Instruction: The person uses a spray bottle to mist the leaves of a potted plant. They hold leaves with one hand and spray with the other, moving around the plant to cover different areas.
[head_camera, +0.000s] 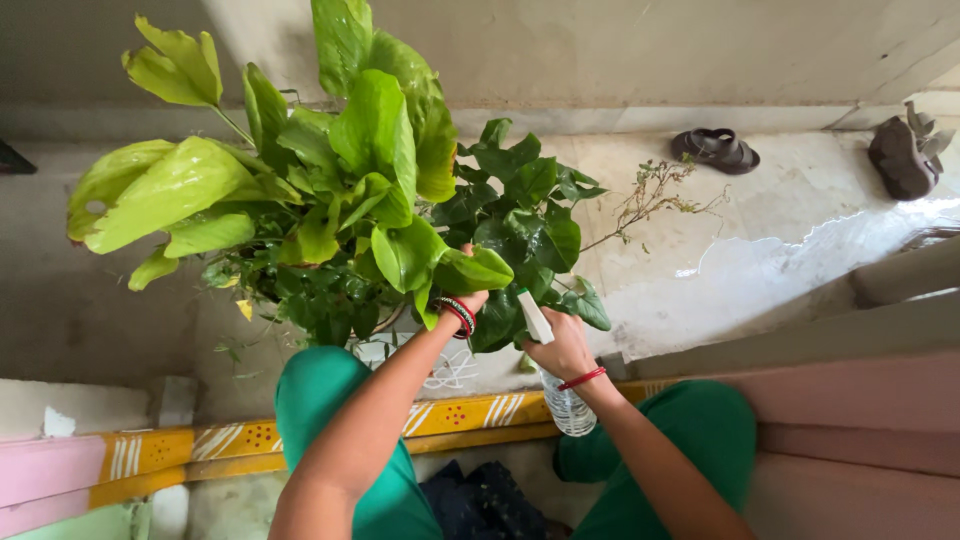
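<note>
My right hand (562, 345), at the centre of the frame, is clenched around the neck of a clear spray bottle (565, 400); its white nozzle (534, 318) points up into the dark green leaves (520, 215), so the spray can reach them. My left hand (470, 300) goes under the light green leaves (380, 180), and they hide the fingers, so I cannot tell if they grasp something. In the upper right, on the wet floor (760, 270), lies a sandal (716, 148).

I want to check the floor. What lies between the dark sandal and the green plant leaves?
In the head view, a thin dry twig stretches over the pale wet floor between the sandal and the dark green leaves.
</note>
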